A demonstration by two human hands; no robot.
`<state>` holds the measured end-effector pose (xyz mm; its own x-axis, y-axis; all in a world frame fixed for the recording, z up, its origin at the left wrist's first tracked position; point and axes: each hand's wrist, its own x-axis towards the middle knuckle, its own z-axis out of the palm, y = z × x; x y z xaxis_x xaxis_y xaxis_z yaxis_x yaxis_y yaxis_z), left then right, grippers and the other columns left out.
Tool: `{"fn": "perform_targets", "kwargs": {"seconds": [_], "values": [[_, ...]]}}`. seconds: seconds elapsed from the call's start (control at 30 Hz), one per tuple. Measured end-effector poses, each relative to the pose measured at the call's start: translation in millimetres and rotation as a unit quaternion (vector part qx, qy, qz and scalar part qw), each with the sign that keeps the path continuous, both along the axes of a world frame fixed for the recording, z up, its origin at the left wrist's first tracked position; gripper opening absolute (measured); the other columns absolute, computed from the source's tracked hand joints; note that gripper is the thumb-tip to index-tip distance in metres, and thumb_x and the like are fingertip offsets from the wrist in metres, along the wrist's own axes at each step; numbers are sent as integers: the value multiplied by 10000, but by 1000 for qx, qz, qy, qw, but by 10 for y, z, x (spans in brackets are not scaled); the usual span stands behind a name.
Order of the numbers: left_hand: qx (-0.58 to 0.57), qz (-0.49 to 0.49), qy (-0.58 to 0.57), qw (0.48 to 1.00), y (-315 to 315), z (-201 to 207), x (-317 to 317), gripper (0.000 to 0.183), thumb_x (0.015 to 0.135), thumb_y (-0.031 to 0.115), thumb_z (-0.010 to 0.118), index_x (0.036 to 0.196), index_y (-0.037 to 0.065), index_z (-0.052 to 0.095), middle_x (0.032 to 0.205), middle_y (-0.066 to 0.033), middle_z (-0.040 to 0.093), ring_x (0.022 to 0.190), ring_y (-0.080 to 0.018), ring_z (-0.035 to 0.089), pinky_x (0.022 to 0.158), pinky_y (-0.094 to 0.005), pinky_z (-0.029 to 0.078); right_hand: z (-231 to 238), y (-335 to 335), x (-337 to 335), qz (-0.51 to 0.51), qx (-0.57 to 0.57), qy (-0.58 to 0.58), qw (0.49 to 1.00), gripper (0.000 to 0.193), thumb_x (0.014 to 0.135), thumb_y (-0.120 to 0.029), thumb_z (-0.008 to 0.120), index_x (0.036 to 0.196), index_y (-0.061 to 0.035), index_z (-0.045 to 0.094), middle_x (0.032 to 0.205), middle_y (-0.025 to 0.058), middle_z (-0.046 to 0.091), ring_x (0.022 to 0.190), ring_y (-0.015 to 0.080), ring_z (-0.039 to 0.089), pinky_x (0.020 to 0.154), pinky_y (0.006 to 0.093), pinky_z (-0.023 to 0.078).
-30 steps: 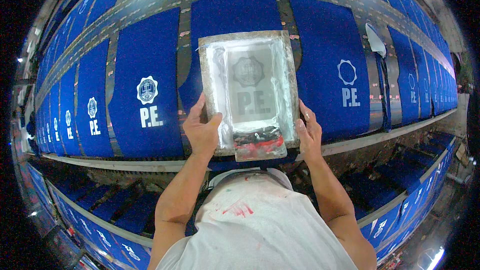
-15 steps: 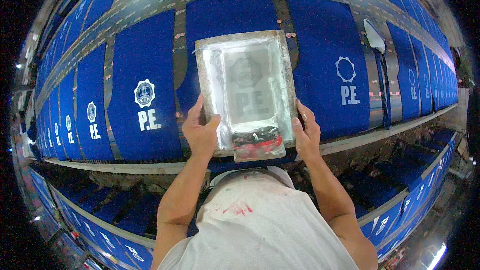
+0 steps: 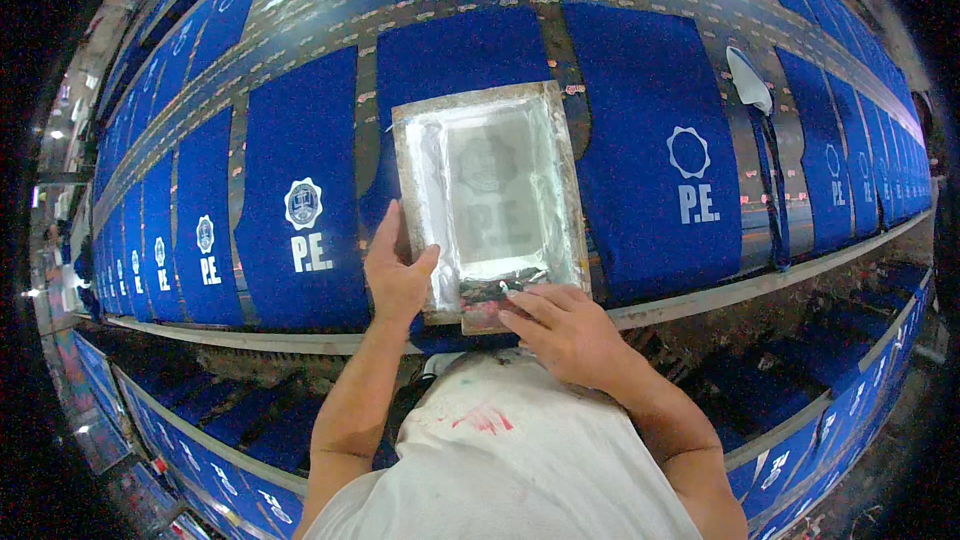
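A screen printing frame (image 3: 571,175) lies over a blue fabric panel (image 3: 460,50) straight in front of me. Inside its white-smeared border, the pale mesh (image 3: 492,180) bears a scalloped badge and lettering. My left hand (image 3: 398,275) grips the frame's left side, thumb on top and fingers along the outer edge. A squeegee (image 3: 482,314) with black and red smears rests at the frame's near end. Bent over it, my right hand (image 3: 570,335) has its fingers closed on its right part; the palm side is hidden.
Printed blue panels (image 3: 300,130) line the long table to the left. On the right, a panel (image 3: 650,80) carries a badge outline and letters. A white cloth-like piece (image 3: 749,80) sits atop a dark strip beyond it. The table's pale rail (image 3: 690,310) runs along my side, above racks of blue panels.
My right hand has left the frame's right side and moved inward onto the squeegee. My left hand keeps its hold on the frame. The whole view has shifted slightly.
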<state>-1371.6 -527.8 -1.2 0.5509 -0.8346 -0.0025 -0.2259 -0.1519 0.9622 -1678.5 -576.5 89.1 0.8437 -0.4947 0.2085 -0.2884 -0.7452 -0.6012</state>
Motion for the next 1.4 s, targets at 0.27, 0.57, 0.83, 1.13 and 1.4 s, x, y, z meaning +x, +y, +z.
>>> {"fn": "perform_targets", "kwargs": {"seconds": [0.27, 0.57, 0.83, 1.13, 1.4], "values": [[-30, -116, -417, 901, -647, 253, 607, 526, 1017, 134, 791, 1527, 23, 733, 1687, -266, 629, 1423, -472, 639, 1223, -561, 503, 170, -8, 301, -33, -73, 39, 996, 479, 917, -59, 753, 1395, -53, 775, 1376, 151, 761, 1271, 379, 751, 1083, 517, 617], [-30, -143, -494, 857, -633, 185, 474, 422, 1007, 139, 760, 1396, -26, 766, 1632, -118, 670, 1344, -352, 669, 1122, -533, 543, 439, -251, 457, -55, 18, 124, 991, 470, 879, 79, 669, 1300, -57, 826, 1255, 180, 841, 1215, 417, 775, 1085, 518, 607], [-5, -154, -471, 869, -637, 28, 501, 473, 1032, 195, 730, 1436, -48, 755, 1674, -152, 667, 1255, -366, 726, 1137, -532, 536, 173, 259, 410, -90, -72, 112, 987, 538, 864, 75, 702, 1368, -76, 816, 1384, 129, 788, 1267, 389, 757, 1100, 510, 608], [-15, -147, -500, 854, -644, 76, 502, 472, 1015, 199, 745, 1420, -42, 763, 1654, -131, 674, 1222, -338, 716, 1184, -526, 501, -221, -397, 682, -120, -146, 72, 979, 493, 912, 28, 694, 1366, -113, 823, 1365, 118, 808, 1290, 378, 766, 1119, 514, 611], [25, -158, -500, 851, -659, 210, 460, 493, 944, 178, 771, 1388, -37, 775, 1631, -134, 681, 1231, -327, 707, 1255, -578, 459, -301, -1435, 1091, -107, -176, 60, 977, 417, 942, -15, 692, 1315, -114, 848, 1332, 133, 844, 1240, 393, 787, 1101, 521, 615]]}}
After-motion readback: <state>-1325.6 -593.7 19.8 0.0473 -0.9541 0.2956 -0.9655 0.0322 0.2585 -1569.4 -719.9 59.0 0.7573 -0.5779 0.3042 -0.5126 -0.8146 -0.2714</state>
